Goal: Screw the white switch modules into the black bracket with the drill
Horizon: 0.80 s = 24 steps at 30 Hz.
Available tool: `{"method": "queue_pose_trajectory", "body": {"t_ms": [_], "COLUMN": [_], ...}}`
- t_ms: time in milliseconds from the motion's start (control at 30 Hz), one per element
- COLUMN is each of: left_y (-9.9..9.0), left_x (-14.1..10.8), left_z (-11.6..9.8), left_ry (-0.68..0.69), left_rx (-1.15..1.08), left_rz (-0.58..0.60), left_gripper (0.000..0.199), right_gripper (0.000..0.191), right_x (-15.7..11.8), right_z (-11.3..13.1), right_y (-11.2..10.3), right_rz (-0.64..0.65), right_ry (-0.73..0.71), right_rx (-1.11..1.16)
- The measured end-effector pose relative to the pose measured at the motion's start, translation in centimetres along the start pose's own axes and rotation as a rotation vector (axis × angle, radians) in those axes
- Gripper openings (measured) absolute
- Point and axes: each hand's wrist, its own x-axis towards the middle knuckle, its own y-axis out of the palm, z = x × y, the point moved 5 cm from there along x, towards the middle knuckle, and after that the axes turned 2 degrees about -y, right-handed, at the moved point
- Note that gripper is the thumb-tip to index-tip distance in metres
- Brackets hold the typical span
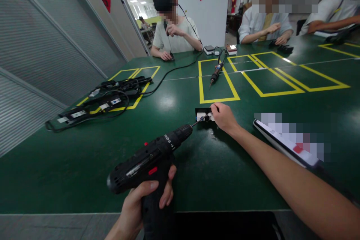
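Observation:
A black cordless drill (157, 153) with red accents is gripped by its handle in my left hand (135, 202). Its thin bit (198, 121) points forward and right, and the tip reaches a small black part with white pieces (200, 116) on the table. My right hand (223, 117) is closed on the right end of that part, steadying it against the tabletop. Its fingertips are partly hidden by the hand itself. Whether the bit sits in a screw is too small to tell.
On the green table (70, 172), black power strips with cables (112, 97) lie at left. A soldering iron (216, 73) rests inside a yellow tape outline ahead. A phone-like device (287, 142) lies beside my right forearm. Several people sit across the table.

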Motion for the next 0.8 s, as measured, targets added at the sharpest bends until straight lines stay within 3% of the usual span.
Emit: {"method": "queue_pose_trajectory", "body": {"t_ms": [800], "left_y": [0.07], "left_x": [-0.07], "left_z": [-0.10], "left_ry": [-0.022], "left_rx": [-0.003], "left_rz": [-0.031], "left_gripper": [0.023], "right_gripper": [0.030], "right_x": [-0.10], "right_z": [-0.18], "right_y": [0.14], "right_rz": [0.000], "right_ry": [-0.004], "right_rx": [0.005]}}
